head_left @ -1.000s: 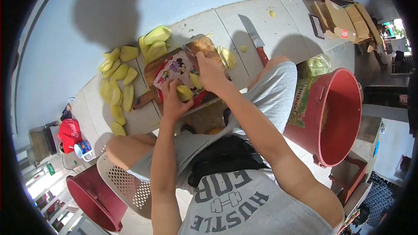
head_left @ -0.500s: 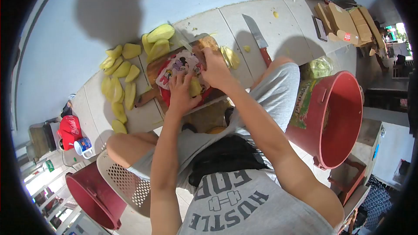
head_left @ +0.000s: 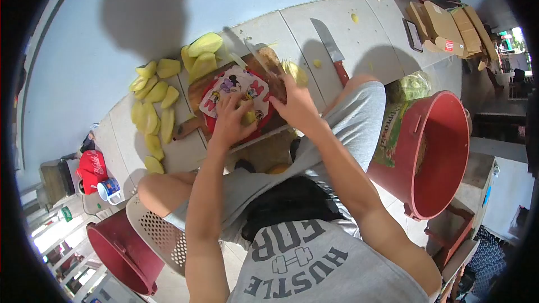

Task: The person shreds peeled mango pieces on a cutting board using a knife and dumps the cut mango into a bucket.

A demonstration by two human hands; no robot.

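Observation:
My left hand (head_left: 229, 120) is closed around a yellow-green peeled fruit piece (head_left: 249, 115), over a red-edged cloth with cartoon prints (head_left: 231, 81). The cloth lies on a wooden board (head_left: 197, 91) whose handle points left. Just right of the cloth, my right hand (head_left: 296, 105) grips a knife, its thin blade (head_left: 257, 56) pointing up and left; its handle is mostly hidden by the fingers. Peeled fruit pieces (head_left: 150, 118) lie left of the board, with more (head_left: 205, 45) at its upper left. Thin slices (head_left: 295, 72) lie right of the board.
A larger knife (head_left: 328, 40) with a red-brown handle lies on the tiled surface (head_left: 359, 39). Farther right are a phone (head_left: 412, 35), cardboard (head_left: 443, 28) and a large red bucket (head_left: 443, 157). At lower left are another red bucket (head_left: 126, 252), a white perforated basket (head_left: 160, 235) and a mug (head_left: 109, 189).
My right hand and the knife have moved right and down, away from the board's upper part. More of the cloth shows. My left hand has shifted slightly left with the fruit piece.

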